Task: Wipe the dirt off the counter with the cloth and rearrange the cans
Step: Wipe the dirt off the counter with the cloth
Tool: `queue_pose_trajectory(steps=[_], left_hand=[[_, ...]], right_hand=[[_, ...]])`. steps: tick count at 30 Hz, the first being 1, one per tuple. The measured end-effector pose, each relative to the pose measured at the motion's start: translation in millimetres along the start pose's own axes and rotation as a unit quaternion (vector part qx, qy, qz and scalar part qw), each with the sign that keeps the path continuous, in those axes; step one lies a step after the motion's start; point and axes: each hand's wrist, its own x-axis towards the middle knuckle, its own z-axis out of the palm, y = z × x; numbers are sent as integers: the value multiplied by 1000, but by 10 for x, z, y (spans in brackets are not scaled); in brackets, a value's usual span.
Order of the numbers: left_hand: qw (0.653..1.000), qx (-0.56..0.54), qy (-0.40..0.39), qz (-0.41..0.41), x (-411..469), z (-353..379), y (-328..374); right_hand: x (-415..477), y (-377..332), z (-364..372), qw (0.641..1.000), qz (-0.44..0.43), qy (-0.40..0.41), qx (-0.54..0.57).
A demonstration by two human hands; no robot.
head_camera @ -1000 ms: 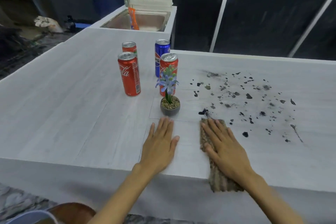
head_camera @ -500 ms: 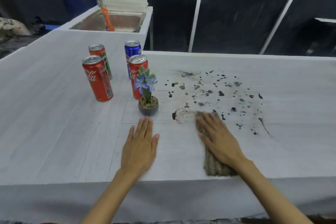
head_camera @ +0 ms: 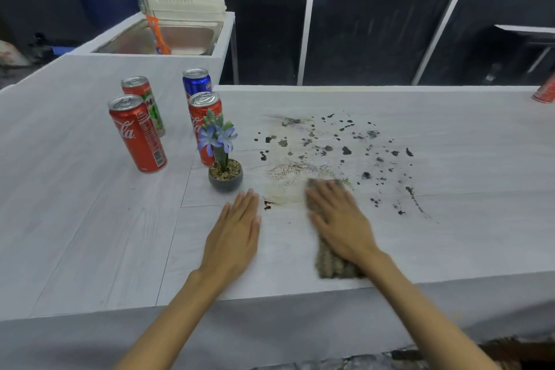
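the brown ribbed cloth (head_camera: 332,267) is lying flat on the counter (head_camera: 90,219), close to the near edge and a little right of the middle. the right hand (head_camera: 342,222) is pressing down on it, palm flat, fingers straight and close together, and is covering most of it; the hand is showing motion blur. just beyond and left of its fingertips a pale brownish smear (head_camera: 288,186) is lying on the surface. the dirt (head_camera: 330,147), black spots and flecks, is lying scattered from there towards the far edge and to the right.

the left hand (head_camera: 234,237) is resting palm down on the bare counter, left of the cloth and apart from it, fingers straight and together, holding nothing. just past its fingertips a small potted plant (head_camera: 223,159) with blue flowers is standing.

four cans are standing upright left of the dirt: a red cola can (head_camera: 138,135) nearest the left edge, a red-and-green can (head_camera: 144,99) behind it, a second red can (head_camera: 204,111) right behind the plant, and a blue can (head_camera: 196,81) at the far edge. a sink (head_camera: 180,39) is sitting beyond the far left corner.
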Motion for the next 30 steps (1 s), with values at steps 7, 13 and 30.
queue_pose_trajectory(steps=[7,13,30], left_hand=[[999,-17,-1,-44,259,1,-39],[995,7,17,-95,242,-51,-257],[994,83,33,-67,219,2,-307]], right_hand=[[458,354,-93,990,142,-14,5],[791,-408,97,997,69,-34,24],[1024,-283,115,997,64,-25,-35]])
